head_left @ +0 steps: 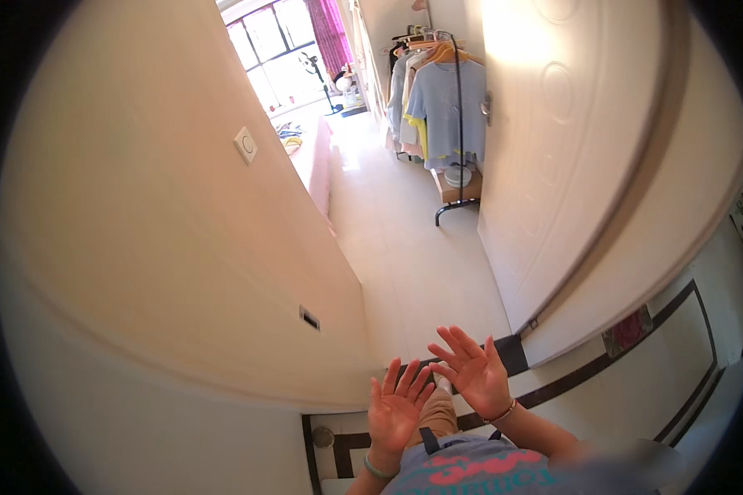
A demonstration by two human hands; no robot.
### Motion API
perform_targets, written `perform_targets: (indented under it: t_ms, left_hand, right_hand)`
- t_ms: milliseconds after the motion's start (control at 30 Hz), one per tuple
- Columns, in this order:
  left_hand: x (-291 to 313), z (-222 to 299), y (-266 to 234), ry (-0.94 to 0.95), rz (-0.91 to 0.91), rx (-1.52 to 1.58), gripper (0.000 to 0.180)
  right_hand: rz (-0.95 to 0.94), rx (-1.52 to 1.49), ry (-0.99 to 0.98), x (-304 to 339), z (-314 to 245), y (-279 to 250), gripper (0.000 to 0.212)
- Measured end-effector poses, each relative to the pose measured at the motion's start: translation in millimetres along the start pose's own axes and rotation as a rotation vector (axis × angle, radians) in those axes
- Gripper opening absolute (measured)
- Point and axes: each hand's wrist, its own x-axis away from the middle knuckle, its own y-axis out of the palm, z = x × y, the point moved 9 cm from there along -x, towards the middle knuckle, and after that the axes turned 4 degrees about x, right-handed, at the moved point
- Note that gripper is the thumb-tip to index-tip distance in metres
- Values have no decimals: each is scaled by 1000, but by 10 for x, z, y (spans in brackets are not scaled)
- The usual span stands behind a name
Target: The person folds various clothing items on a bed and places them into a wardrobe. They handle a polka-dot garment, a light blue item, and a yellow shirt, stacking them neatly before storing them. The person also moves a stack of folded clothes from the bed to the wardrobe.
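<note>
Both of my hands are raised in front of my body, palms turned up and fingers spread, with nothing in them. My left hand [398, 412] has a band around its wrist. Beside it and a little farther forward is my right hand [479, 379], with a thin bracelet [502, 412] at the wrist. The two hands are close together but apart. Below them show my grey-blue shirt [470, 470] with pink print and my tan trousers [440, 412]. A dark threshold strip [513, 355] crosses the floor just beyond the hands.
A white panelled door [545, 140] with a handle [486, 109] stands open on the right. On the left is a wall [182, 206] with a switch [245, 146]. Inside the room are a clothes rack [460, 124], a bed with pink cover [322, 165] and a fan [314, 74].
</note>
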Motion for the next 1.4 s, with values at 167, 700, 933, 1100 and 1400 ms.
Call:
perform_targets:
  t_ms: [167, 700, 933, 1100, 1400]
  left_hand:
    - [-1450, 266, 412, 18, -55, -7, 52]
    - [-5373, 972, 1112, -54, -87, -191, 51]
    - [-6545, 1988, 1260, 209, 79, -152, 49]
    - [-7264, 2603, 977, 394, 180, -57, 46]
    - [-9205, 3930, 968, 393, 103, -15, 47]
  right_hand:
    - [-4, 59, -21, -1312, -565, -221, 65]
    - [77, 75, 29, -5019, -1605, -1315, 61]
    - [-118, 42, 274, -7118, -1452, -1036, 61]
    - [-220, 3, 467, -8217, -981, -801, 59]
    - [-198, 21, 502, -10434, -651, -726, 58]
